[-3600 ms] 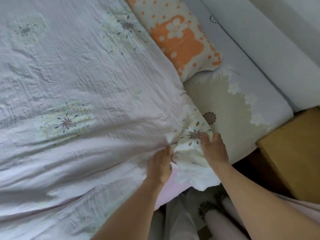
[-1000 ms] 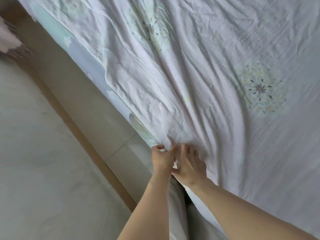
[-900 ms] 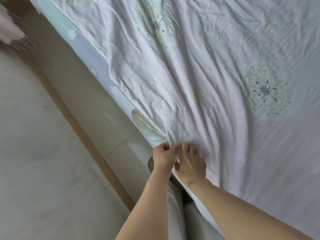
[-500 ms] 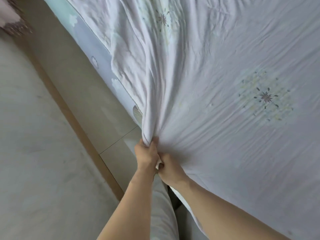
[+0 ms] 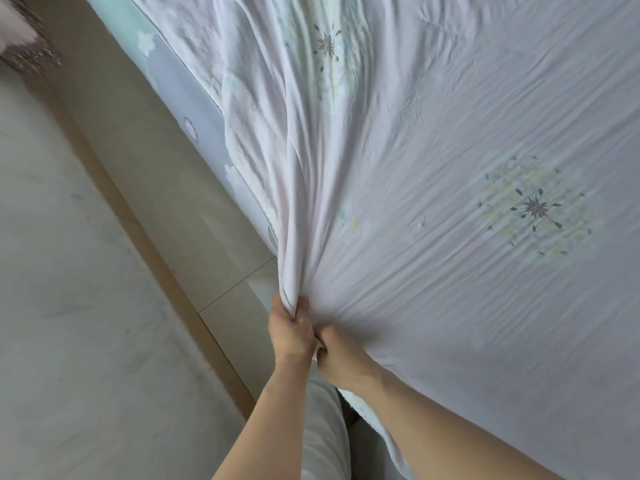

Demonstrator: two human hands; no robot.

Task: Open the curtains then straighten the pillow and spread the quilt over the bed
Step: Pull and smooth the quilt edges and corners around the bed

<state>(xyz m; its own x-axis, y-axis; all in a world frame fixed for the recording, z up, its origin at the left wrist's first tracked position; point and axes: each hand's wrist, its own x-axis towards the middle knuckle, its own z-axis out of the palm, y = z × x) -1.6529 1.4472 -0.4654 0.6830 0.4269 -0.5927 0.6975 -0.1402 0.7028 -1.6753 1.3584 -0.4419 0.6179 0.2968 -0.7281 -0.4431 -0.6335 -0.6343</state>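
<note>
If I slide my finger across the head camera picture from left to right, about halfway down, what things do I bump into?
Pale floor → brown wooden strip → tiled floor → blue flowered bed sheet → bunched folds of the quilt → flower print on the quilt.

One quilt [image 5: 433, 188] is lying over one bed [image 5: 194, 109], showing two dark starburst flowers [image 5: 535, 206] on it; two hands, left hand [image 5: 290, 332] and right hand [image 5: 341, 355], are gripping the quilt's edge.
</note>
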